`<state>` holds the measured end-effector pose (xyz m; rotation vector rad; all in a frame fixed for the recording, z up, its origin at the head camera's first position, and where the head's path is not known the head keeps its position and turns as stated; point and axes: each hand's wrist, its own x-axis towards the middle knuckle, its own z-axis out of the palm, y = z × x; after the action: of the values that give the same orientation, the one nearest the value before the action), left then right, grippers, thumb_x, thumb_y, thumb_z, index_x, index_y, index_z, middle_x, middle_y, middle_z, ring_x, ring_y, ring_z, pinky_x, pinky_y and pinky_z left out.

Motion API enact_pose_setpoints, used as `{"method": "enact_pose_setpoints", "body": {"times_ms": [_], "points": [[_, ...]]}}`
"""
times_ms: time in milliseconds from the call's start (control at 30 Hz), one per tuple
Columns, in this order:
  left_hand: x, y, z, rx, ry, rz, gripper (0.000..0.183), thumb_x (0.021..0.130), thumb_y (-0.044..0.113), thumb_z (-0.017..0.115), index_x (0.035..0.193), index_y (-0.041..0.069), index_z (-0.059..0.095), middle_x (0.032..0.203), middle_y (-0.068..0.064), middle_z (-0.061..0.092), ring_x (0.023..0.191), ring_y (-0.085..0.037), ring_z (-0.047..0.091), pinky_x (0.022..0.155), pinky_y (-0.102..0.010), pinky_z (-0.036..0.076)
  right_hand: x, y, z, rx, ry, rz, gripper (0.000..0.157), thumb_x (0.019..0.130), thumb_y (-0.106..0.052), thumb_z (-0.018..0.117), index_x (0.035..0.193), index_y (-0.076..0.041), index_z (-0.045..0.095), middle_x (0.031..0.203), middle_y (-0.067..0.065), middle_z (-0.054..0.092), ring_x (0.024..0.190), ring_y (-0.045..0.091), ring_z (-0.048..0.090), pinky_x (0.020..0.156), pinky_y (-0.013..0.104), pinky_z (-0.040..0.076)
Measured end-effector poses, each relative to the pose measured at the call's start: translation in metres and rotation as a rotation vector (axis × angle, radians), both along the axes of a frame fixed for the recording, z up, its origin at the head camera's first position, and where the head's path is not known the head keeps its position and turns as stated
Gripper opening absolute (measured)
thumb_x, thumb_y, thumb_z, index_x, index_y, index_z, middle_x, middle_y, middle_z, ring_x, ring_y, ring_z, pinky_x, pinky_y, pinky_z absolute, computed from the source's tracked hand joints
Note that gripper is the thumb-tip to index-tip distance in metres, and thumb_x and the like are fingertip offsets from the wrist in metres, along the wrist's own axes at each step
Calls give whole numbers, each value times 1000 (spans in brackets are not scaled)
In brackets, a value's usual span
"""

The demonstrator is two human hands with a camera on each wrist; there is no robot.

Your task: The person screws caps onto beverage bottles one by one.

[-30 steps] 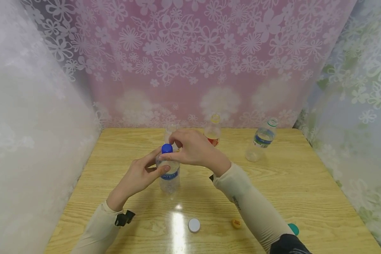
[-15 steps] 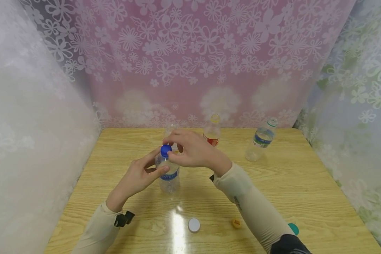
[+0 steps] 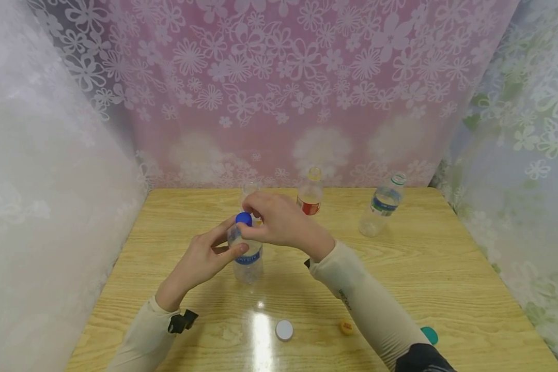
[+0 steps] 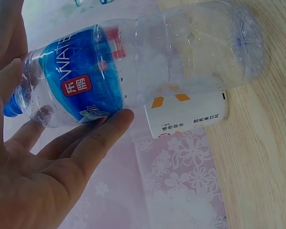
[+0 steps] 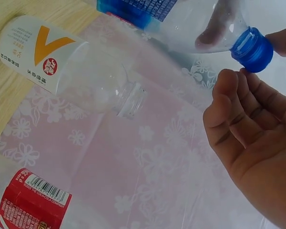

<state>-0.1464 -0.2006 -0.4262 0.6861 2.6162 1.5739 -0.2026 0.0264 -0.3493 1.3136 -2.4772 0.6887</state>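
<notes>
A clear plastic bottle [image 3: 248, 271] with a blue water label stands upright on the wooden table [image 3: 204, 320]. My left hand [image 3: 202, 258] holds it round the shoulder, thumb in front. On its neck sits a blue cap [image 3: 244, 218]. The thumb and fingers of my right hand [image 3: 283, 223] pinch this cap from its sides; the right wrist view shows the cap [image 5: 253, 51] between thumb and fingertips. Just behind, partly hidden by my right hand, stands an uncapped clear bottle [image 5: 93, 81] with a white label and an orange V.
Farther back are a red-labelled uncapped bottle [image 3: 309, 199] and, to the right, an uncapped bottle with a green neck ring [image 3: 382, 205]. Near the front lie a white cap [image 3: 284, 330], an orange cap [image 3: 346, 327] and a green cap [image 3: 430, 335]. A floral curtain [image 3: 279, 93] hangs behind.
My right fingers loosened around the blue cap half a second ago and now close on it again, thumb across its front. The left hand and bottle have stayed in place.
</notes>
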Motion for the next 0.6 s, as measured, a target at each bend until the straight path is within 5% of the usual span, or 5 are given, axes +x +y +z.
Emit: {"method": "enact_pose_setpoints", "body": {"times_ms": [267, 600], "points": [[1, 0, 0, -2, 17, -2, 72, 103, 29, 71, 165, 19, 37, 163, -18, 46, 131, -38, 64, 96, -39, 63, 1, -4, -1, 66, 23, -21, 21, 97, -30, 70, 95, -12, 60, 83, -4, 53, 60, 8, 41, 53, 17, 28], [1, 2, 4, 7, -19, 3, 71, 103, 33, 71, 165, 21, 38, 160, -17, 50, 133, -38, 63, 98, -39, 62, -3, 9, 5, 17, -134, 27, 26, 96, -33, 65, 116, -16, 68, 97, 3, 67, 73, 9, 54, 61, 25, 47]]}}
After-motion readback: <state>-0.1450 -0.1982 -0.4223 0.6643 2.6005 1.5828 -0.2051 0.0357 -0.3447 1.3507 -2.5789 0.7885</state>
